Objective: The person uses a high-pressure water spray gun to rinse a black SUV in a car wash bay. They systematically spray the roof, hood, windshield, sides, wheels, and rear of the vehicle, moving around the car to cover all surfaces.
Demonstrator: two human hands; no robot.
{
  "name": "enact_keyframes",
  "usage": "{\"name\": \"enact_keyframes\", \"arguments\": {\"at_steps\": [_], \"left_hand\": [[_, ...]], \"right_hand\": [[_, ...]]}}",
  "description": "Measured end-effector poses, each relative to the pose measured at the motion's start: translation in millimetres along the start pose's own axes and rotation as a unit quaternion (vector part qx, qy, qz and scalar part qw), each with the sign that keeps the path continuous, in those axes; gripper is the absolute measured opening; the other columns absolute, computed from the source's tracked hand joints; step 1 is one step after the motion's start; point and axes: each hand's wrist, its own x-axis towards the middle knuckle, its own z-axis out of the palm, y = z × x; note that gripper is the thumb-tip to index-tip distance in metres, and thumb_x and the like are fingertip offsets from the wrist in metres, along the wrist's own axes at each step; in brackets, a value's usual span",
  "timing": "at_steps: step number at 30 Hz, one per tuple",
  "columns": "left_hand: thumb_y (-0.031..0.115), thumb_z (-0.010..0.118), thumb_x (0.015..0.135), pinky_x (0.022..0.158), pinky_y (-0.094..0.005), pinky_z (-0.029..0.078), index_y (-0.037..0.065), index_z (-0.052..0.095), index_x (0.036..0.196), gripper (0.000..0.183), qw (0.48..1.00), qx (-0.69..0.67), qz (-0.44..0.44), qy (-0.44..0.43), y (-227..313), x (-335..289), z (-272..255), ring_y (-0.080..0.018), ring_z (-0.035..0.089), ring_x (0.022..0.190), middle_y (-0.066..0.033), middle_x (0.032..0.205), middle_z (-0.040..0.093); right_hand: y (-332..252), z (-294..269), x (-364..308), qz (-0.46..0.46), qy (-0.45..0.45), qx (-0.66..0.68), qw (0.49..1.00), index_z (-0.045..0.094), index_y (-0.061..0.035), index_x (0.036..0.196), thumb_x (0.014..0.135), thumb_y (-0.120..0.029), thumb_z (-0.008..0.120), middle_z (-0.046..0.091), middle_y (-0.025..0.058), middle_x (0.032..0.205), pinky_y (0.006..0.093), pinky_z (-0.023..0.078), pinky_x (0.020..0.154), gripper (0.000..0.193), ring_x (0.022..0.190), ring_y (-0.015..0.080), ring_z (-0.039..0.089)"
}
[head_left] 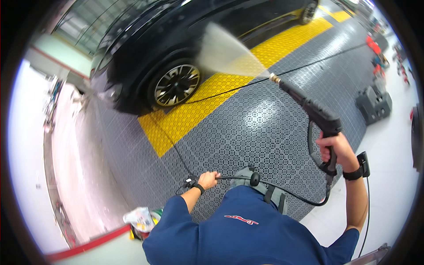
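My right hand (338,148) is wrapped round the grip of a black pressure washer gun (316,110), held out to the right with its brass-coloured nozzle (274,78) pointing up and left. A wide fan of water spray (229,55) leaves the nozzle and reaches the lower side of a black car (145,53), just behind its wheel (177,85). Lower down, my left hand (208,179) is closed on the black hose (291,192), which runs across my front to the bottom of the gun's grip. Both wrists wear black bands.
Grey grid floor tiles (247,145) lie underfoot, with a yellow strip (212,97) along the car. Part of the hose (327,57) crosses the floor. A dark grey box-shaped machine (374,105) and red items (375,46) stand at right. A white bag (140,218) sits at lower left.
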Motion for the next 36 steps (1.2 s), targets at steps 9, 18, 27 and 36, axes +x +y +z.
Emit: {"name": "enact_keyframes", "arguments": {"at_steps": [9,18,27,36], "left_hand": [[0.029,0.063,0.089,0.063,-0.0478,0.053,0.010,0.073,0.101,0.025,0.978,-0.134,0.133,0.089,270,-20,63,-0.0387,0.067,0.069,-0.0195,0.072,0.067],[0.025,0.058,0.098,0.054,-0.0428,0.047,-0.006,0.056,0.084,0.034,0.768,-0.338,0.504,-0.203,645,-86,104,-0.0341,0.059,0.054,-0.0192,0.060,0.059],[0.023,0.062,0.095,0.053,-0.0442,0.048,0.002,0.066,0.092,0.022,0.874,-0.243,0.409,-0.102,598,-53,125,-0.0349,0.060,0.052,-0.0190,0.060,0.060],[0.030,0.069,0.086,0.067,-0.0484,0.054,0.010,0.068,0.094,0.022,0.965,-0.079,0.212,0.133,464,-55,109,-0.0386,0.066,0.070,-0.0160,0.069,0.066]], "right_hand": [[-32,-123,3,-0.147,-0.017,-0.260,0.954,0.052,-0.0054,0.076,0.080,0.000,0.068,0.049,0.0000,0.052,0.0272,0.036,0.038,0.018,0.037,0.0105,0.046],[-20,-270,-103,-0.178,0.079,-0.412,0.890,0.049,-0.0039,0.063,0.076,-0.001,0.070,0.047,0.0005,0.046,0.0284,0.030,0.036,0.025,0.033,0.0107,0.043],[38,-319,-174,-0.200,0.186,-0.386,0.881,0.051,-0.0038,0.067,0.076,-0.003,0.071,0.049,-0.0002,0.052,0.0290,0.036,0.038,0.022,0.038,0.0113,0.047],[97,-286,-149,-0.207,0.091,-0.323,0.919,0.052,-0.0026,0.070,0.078,-0.008,0.072,0.054,0.0013,0.055,0.0288,0.040,0.039,0.021,0.042,0.0110,0.051]]}}
